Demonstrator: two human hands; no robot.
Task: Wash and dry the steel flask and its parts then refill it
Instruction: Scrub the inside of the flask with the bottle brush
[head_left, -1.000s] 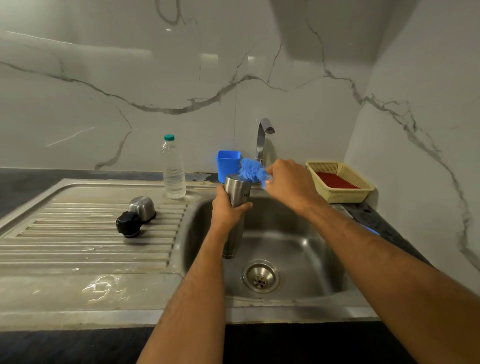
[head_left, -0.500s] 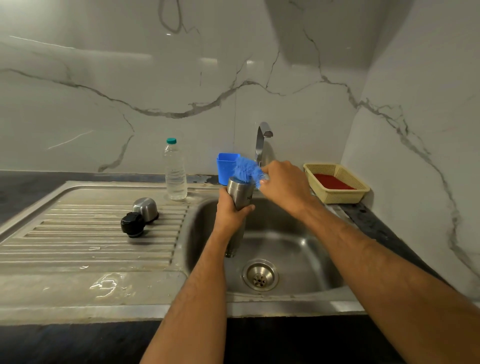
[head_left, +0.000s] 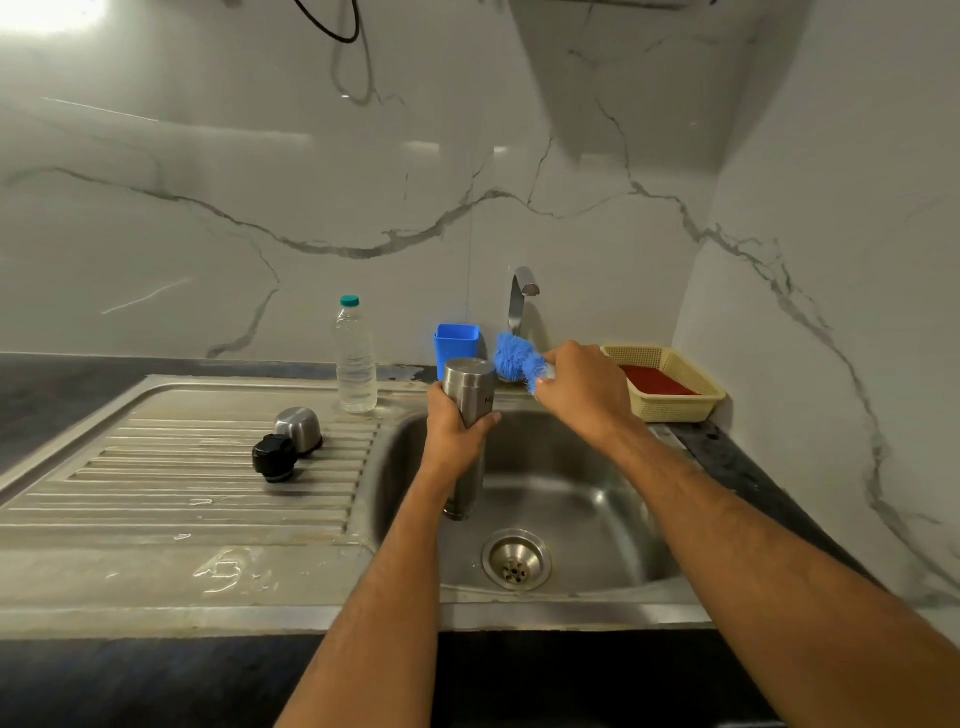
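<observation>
My left hand (head_left: 457, 431) grips the steel flask (head_left: 470, 387) upright over the sink basin (head_left: 587, 499), fingers wrapped round its upper body. My right hand (head_left: 582, 387) pinches a blue mesh scrubber (head_left: 514, 358) just right of the flask's top, a small gap between them. The flask's steel cup lid (head_left: 300, 428) and black stopper (head_left: 274, 457) lie side by side on the ribbed drainboard (head_left: 156, 467) to the left.
A clear water bottle (head_left: 356, 358) with a teal cap stands at the drainboard's back. A blue plastic cup (head_left: 457, 343) and the tap (head_left: 522, 299) sit behind the sink. A yellow basket (head_left: 670, 405) holding something red stands on the right counter. The drain (head_left: 516, 560) lies below.
The scrubber sat at the flask's mouth half a second ago; my right hand has since drawn it off to the right. The left hand keeps its hold on the flask.
</observation>
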